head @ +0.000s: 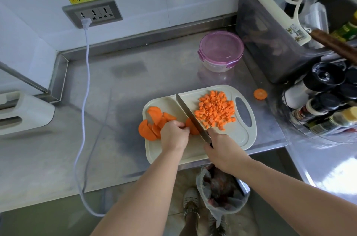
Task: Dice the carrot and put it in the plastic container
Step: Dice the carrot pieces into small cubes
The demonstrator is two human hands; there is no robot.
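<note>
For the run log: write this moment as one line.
step: dicing carrot | left hand: holds carrot slice on board | right hand: grips knife, blade at slice | dice: piled on board | container: lid on, behind board

The cutting board (238, 137) lies at the counter's (135, 85) front edge. On it, carrot slices (152, 121) crowd the left edge, one overhanging. Diced carrot (216, 112) sits right-rear, with the knife (190, 115) slanting between them. The plastic container (221, 51) stands behind the board — a carrot end (260, 94) lies just off the board's rear right corner.
</note>
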